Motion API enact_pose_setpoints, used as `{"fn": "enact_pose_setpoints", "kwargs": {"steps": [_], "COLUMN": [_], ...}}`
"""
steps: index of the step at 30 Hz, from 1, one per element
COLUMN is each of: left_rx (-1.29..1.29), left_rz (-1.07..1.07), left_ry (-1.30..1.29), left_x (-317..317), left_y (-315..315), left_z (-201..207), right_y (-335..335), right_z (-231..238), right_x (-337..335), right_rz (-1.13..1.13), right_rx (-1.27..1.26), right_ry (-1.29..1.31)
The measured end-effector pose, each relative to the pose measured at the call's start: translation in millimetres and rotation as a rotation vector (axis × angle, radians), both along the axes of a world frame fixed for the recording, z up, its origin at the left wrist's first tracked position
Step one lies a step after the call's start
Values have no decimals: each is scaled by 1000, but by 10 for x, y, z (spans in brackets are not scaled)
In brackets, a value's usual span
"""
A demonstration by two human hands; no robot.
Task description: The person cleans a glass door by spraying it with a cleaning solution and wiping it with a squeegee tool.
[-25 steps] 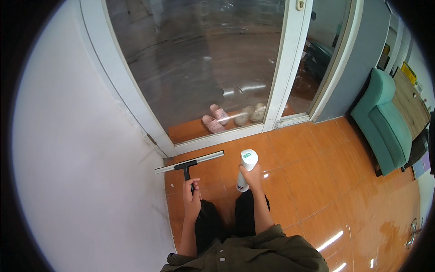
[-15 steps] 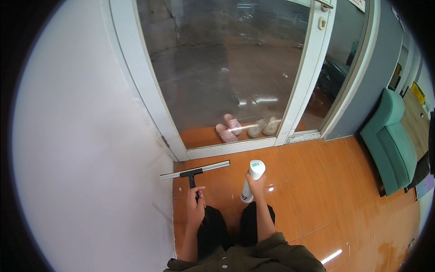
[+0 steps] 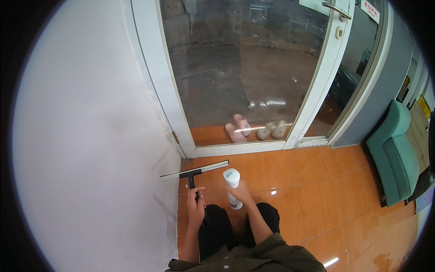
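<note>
My left hand [image 3: 195,205] is closed around the black handle of a window squeegee [image 3: 190,174]. The squeegee's long straight blade points away from me, its left end near the white wall. To the right of it, my right hand [image 3: 241,192] grips a white spray bottle [image 3: 232,177] by its neck, holding it roughly upright above my knees. A gap separates the bottle from the squeegee's right end. Beyond both hands stands a glass door [image 3: 240,72] with a white frame, hazy in places.
A white wall [image 3: 99,136] runs along my left. Behind the glass lie pink clogs [image 3: 236,132] and pale clogs [image 3: 272,130]. A green chair [image 3: 398,156] stands at the right by a wooden table [image 3: 419,136]. Orange tiles [image 3: 312,190] cover the floor, and the door handle [image 3: 336,10] is up high.
My right hand has moved the spray bottle leftward, closer to the squeegee. The view has turned slightly, so the door and chair appear further right. My left hand keeps its hold.
</note>
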State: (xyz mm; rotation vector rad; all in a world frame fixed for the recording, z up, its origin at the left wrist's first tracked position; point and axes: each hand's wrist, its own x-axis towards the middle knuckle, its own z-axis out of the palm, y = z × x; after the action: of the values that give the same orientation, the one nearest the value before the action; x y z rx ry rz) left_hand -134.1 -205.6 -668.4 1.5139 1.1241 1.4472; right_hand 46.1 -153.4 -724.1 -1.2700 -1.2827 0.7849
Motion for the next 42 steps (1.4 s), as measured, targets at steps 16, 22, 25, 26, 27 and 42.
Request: {"fn": "enact_pose_setpoints", "kwargs": {"steps": [16,22,25,26,27,42], "left_rx": [-1,-43,-55,-45,-35,-11], "left_rz": [-22,-60,-96,-105,-115,-229], "left_ry": [-17,-26,-32,-22,-13,-49], "left_x": [-84,-168,-105,-103,-104,-255], "left_y": [140,266,360,389,418,920], "left_z": [-194,-423,-501,-540,-580,-1121], "right_y": [123,35,72,94,108,210], "right_z": [-278,-392,-575,-576,-585,-664], "right_x": [-100,435,779,844,892,590], "right_rz": [-232,-533,-674,-723,-737,-769], "right_rx": [2,78,127,139,173,224], "right_ry": [173,151,165,140,147,147]}}
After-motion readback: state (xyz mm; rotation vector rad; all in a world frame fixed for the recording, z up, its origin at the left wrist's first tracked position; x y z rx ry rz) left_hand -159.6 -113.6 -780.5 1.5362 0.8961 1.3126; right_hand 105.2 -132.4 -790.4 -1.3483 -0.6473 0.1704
